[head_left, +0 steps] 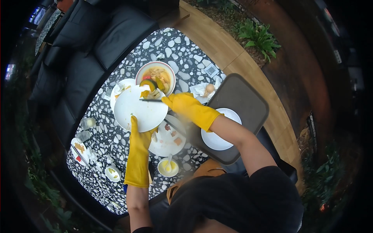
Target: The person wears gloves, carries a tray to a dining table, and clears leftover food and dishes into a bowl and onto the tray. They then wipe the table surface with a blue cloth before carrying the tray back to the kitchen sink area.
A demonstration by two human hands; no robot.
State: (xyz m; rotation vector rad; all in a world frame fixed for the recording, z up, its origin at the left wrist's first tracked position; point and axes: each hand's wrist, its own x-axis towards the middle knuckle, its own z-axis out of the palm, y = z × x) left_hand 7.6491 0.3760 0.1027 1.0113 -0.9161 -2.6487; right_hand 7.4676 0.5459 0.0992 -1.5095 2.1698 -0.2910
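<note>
My left hand (140, 136), in a yellow rubber glove, grips a white plate (134, 112) by its near edge, thumb on top. The plate tilts toward a red-rimmed bowl (171, 73) holding broth and food pieces. My right hand (184, 105), also gloved in yellow, is closed on a dark thin utensil (149, 100) lying across the plate's right side; its exact kind is unclear. Yellow and dark green food pieces (147, 84) sit at the plate's far edge, overlapping the bowl. Beneath lies another plate with food scraps (167, 145).
A brown tray (254, 95) with a white plate (223, 139) stands at the right. Crumpled tissue (199, 91) lies beside it. Two glasses (88, 123), a small plate with food (79, 158) and small bowls (168, 174) are on the pebble-patterned table. A black sofa (81, 77) borders it.
</note>
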